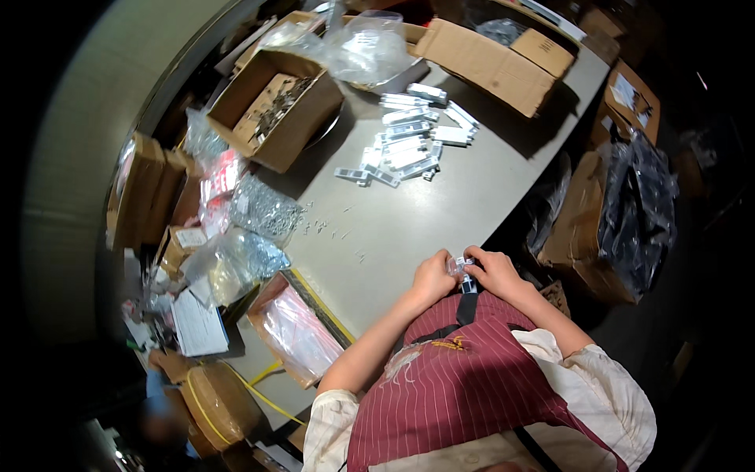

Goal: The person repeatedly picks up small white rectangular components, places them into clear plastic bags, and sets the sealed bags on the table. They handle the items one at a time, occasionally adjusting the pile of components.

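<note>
Close in front of my apron, both hands are together at the table's near edge. My left hand (pixel 435 277) is closed, its fingertips pinching a small white-and-grey rectangular piece (pixel 469 283). From the other side my right hand (pixel 495 275) grips the same piece, thumb and fingers curled round its upper end. The fingers hide part of it, and its exact kind does not show. Farther off on the table (pixel 393 228) lies a loose pile of similar white-and-grey pieces (pixel 405 145). Scattered tiny metal bits (pixel 318 228) lie to the left of the pile.
An open cardboard box (pixel 314 118) of small metal parts stands far left. Nearer are a bag of small metal parts (pixel 263 208) and a box with pink-tinted plastic bags (pixel 295 326). A cardboard box (pixel 487 67) sits far right. Another person's arm (pixel 155 381) shows lower left.
</note>
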Demonstrator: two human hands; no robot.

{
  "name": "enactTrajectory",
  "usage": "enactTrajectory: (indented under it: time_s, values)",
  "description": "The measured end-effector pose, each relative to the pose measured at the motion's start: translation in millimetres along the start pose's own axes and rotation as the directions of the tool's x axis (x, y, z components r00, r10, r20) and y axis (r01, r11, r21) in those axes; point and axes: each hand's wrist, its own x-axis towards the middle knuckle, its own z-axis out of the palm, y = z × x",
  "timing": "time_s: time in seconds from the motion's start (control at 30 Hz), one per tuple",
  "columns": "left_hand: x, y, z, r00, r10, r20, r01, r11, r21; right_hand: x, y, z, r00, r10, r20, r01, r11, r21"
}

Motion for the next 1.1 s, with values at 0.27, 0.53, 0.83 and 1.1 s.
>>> enactTrajectory:
  time_s: [0.27,0.53,0.83,1.1]
  values:
    - [4,-22,18,0.999,0.038,0.001,-0.037,0.99,-0.134,-9,-2,10,0.993,0.118,0.029,-0.118,0.882,0.455]
    - [-12,15,-32,0.995,-0.018,0.098,0.076,0.776,-0.626,29,-14,-25,0.981,-0.185,0.054,0.174,0.971,0.164]
    - [-61,70,-143,0.98,0.094,0.178,0.092,0.58,-0.81,70,-131,-105,0.807,-0.279,0.521,-0.133,0.773,0.62]
    - [-87,46,-81,0.951,0.065,-0.303,-0.153,0.949,-0.277,54,-119,-72,0.888,-0.313,0.337,0.139,0.881,0.453]
